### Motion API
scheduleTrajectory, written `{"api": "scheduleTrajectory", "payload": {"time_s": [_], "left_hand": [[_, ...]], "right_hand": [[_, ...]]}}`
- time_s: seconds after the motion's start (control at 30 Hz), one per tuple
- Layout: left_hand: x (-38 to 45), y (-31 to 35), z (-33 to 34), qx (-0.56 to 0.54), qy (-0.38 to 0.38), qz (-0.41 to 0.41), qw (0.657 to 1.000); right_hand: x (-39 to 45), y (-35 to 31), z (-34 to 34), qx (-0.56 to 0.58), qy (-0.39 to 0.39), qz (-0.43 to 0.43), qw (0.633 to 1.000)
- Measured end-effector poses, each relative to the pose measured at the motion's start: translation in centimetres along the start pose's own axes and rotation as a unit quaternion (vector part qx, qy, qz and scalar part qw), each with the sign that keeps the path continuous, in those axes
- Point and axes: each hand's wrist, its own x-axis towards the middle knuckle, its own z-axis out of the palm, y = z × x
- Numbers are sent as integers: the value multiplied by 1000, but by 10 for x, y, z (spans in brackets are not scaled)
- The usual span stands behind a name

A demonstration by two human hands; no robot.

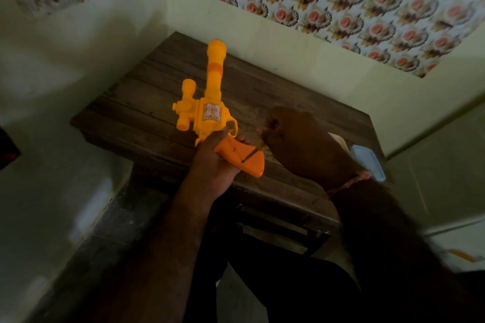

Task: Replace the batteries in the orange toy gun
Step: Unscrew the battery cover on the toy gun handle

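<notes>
An orange toy gun point(210, 113) of smooth moulded plastic is held above the middle of a dark, rough-planked wooden bench point(147, 102), its long round barrel pointing toward the far edge and a stubby cylindrical scope mounted along its left side. A pale rectangular sticker is seen on the body above the looped trigger guard. The flared handle is cradled in the left hand point(214, 165), whose grip is closed around it from beneath, with the thumb laid near the trigger guard. The right hand point(296, 144) is curled, its grip pinched on a slim screwdriver point(253, 152) with a yellowish handle, the dark shaft of which is set against the butt of the handle. A translucent bluish plastic box point(368, 162) with rounded corners lies at the right edge of the bench, partly hidden by the right wrist.
</notes>
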Motion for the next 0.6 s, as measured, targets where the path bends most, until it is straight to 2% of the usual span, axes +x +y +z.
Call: {"api": "scheduleTrajectory", "payload": {"time_s": [0.27,0.43,0.6], "left_hand": [[3,-1,-4,8,16,16,1000],[1,0,-2,-3,-6,9,1000],[2,0,-4,-19,5,3,1000]], "right_hand": [[-3,-3,-4,28,-13,-17,999],[-2,-2,-4,45,-30,-6,999],[-2,0,-4,21,-4,-15,1000]]}}
